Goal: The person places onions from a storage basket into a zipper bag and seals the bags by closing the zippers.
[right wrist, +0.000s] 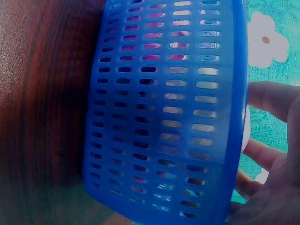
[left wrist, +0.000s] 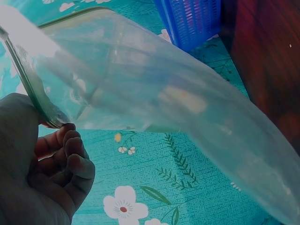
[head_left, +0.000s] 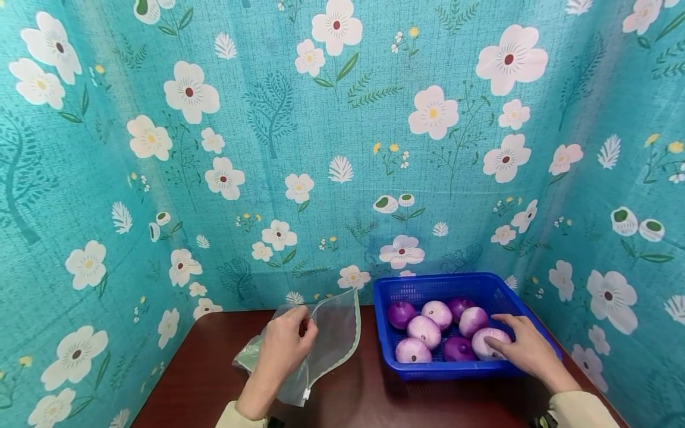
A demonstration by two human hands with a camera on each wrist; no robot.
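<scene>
The clear zip bag point(head_left: 334, 336) is at the left-hand side of the bench point(head_left: 369, 401), its mouth parted and facing the basket, with the white slider point(head_left: 307, 393) at the near end of the zip edge. The left hand point(head_left: 286, 342) has its grip pinched on the bag, and the left wrist view shows thumb and fingers meeting at the greenish zip rim; the rest of the bag spreads past the hand to the left, where it looks pale green. To the right of the bag, apart from it, the blue plastic basket point(head_left: 446, 374) stands on the bench with eight red onions in view inside. Three are deep purple and five are paler, pinkish white. The right hand point(head_left: 527, 348) reaches over the basket's right side to the pale onion in the near right corner point(head_left: 483, 351): the thumb lies over this onion and the fingers are spread towards its far side, but I cannot tell whether that grip has closed on it. The other onions point(head_left: 424, 331) lie close together to the left and behind. In the right wrist view, the basket's slotted wall point(right wrist: 154, 112) hides most of what is inside. Cream sleeves point(head_left: 580, 410) cover both forearms. The bench top is dark reddish brown, and behind it and at both sides hangs teal cloth point(head_left: 321, 131) printed with white flowers, leaves and small trees.
</scene>
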